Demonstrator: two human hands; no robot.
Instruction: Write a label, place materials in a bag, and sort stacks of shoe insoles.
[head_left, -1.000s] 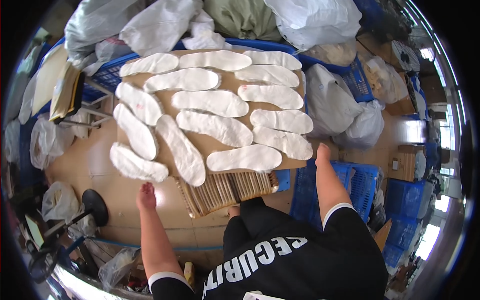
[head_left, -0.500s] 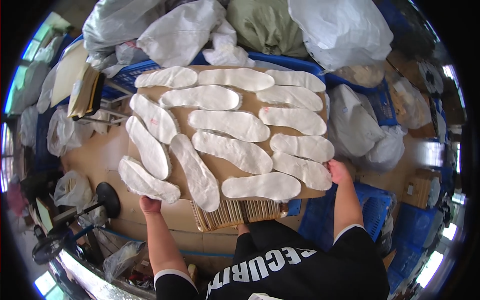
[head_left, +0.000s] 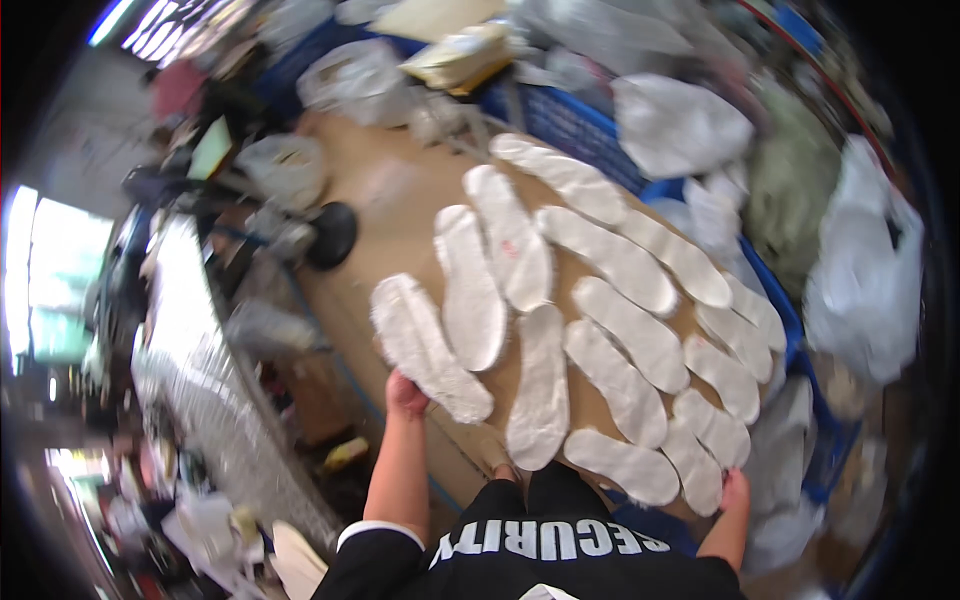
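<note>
Flat brown cardboard sheet (head_left: 400, 215) carrying rows of white foam shoe insoles (head_left: 610, 335), tilting at chest height. Left hand (head_left: 404, 393) is gripping its near-left edge, fingers curled over; right hand (head_left: 735, 490) is clasping the near-right corner. Blue plastic crates (head_left: 575, 125) and white plastic bags (head_left: 865, 270) are lying beyond.

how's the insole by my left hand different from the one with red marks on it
The insole by the left hand lies at the board's near edge, slanting down toward the left hand that grips the board beside it; the marked insole sits further in, toward the far edge. The first looks plain white, while the marked insole carries small red markings near its middle. Both are long, white, fuzzy-edged and lie flat on the brown board.
</note>
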